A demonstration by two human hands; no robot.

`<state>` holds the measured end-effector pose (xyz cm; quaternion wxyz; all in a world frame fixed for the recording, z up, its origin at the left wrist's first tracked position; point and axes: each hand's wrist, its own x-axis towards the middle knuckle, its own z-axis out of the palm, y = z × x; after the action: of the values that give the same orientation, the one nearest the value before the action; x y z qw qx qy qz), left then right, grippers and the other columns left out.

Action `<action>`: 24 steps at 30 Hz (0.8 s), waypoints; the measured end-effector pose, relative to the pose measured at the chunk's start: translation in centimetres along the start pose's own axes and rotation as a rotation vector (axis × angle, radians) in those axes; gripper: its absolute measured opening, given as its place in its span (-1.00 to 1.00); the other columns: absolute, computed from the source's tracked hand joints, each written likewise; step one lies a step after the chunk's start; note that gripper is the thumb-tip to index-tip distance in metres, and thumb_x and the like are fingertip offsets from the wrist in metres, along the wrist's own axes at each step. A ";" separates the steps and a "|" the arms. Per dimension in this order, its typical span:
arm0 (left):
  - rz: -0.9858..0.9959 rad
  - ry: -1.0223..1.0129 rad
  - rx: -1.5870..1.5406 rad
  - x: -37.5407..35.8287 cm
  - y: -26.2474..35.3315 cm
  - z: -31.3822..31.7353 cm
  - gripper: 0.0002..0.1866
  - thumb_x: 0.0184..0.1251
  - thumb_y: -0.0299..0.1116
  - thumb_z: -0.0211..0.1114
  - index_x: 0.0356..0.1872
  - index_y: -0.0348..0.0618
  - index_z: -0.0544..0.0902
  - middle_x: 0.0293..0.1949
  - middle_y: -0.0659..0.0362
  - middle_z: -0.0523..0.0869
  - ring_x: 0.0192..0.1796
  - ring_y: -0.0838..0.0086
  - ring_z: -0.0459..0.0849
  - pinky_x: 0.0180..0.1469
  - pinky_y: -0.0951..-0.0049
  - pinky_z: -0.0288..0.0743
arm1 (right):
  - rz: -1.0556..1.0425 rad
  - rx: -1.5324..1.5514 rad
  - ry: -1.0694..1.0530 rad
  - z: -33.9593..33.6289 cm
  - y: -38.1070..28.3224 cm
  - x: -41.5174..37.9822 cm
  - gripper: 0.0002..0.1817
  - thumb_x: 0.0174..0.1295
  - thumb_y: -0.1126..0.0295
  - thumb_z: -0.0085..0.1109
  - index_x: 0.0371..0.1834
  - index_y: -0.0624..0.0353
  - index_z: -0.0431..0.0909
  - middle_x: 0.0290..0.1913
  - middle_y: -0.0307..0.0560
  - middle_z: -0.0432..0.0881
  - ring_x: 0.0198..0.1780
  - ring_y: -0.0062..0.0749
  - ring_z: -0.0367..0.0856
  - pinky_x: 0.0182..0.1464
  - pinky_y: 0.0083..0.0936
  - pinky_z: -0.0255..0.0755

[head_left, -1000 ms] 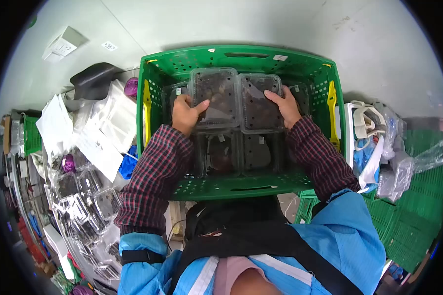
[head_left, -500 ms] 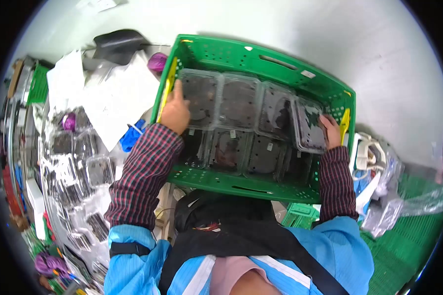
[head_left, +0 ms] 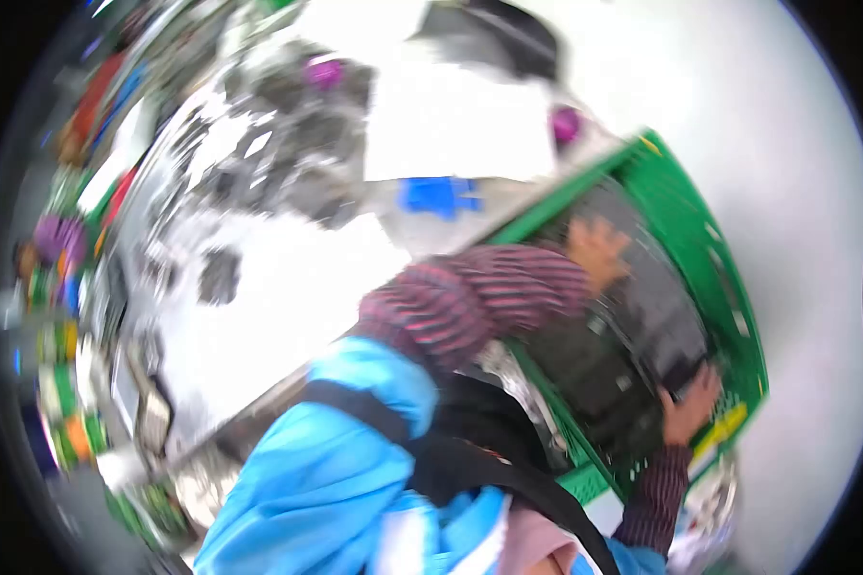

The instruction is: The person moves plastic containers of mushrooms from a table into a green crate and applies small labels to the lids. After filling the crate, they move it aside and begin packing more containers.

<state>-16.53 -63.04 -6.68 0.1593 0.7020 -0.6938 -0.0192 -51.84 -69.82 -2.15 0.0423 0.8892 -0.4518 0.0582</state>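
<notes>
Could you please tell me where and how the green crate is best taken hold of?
I'd grip the green crate by the rims of its short ends, from outside, fingers curled over: its walls seem to rise above the dark packs, and a yellow strip marks one end.

Dark-looking plastic boxes [head_left: 657, 287] are lying side by side in rows inside a green crate [head_left: 711, 240], outlines blurring.

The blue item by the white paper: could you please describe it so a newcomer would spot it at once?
Start at the big green crate, then look left to the bright white paper. The blurred blue item sits along the paper's lower edge. Its deep blue sets it apart from the two purple things nearby.
</notes>
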 end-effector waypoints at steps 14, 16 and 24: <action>-0.284 0.566 -0.746 -35.9 -13.5 -22.0 -0.69 0.19 -0.36 0.33 -0.04 -0.17 0.61 -0.08 0.06 0.65 0.01 0.16 0.60 0.09 0.27 0.48 | -0.321 0.499 0.142 -4.9 -26.4 10.9 -0.36 0.18 0.48 0.18 0.35 0.30 0.22 0.33 0.10 0.29 0.36 -0.05 0.25 0.38 -0.22 0.10; -0.538 0.718 -0.694 -46.7 -19.5 -22.7 -0.67 0.18 -0.35 0.35 -0.02 -0.17 0.63 -0.07 0.07 0.67 -0.01 0.24 0.64 0.07 0.33 0.50 | -0.423 0.537 0.043 -8.3 -37.9 9.9 -0.40 0.20 0.50 0.15 0.34 0.31 0.23 0.30 0.07 0.34 0.32 -0.13 0.29 0.36 -0.26 0.12; -1.738 0.596 0.274 -97.8 -34.9 -27.6 -0.53 0.01 -0.32 0.41 0.01 -0.19 0.57 -0.02 -0.09 0.62 0.05 0.00 0.60 0.07 0.14 0.49 | -1.231 0.545 -0.606 -1.9 -77.4 2.1 -0.30 0.01 0.39 0.32 0.27 0.31 0.31 0.26 0.16 0.36 0.30 0.00 0.31 0.33 -0.28 0.18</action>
<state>20.54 37.84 -8.25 0.1763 0.9641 0.1490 0.1313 11.81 -25.75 -1.76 -0.2819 0.9379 0.1673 -0.1138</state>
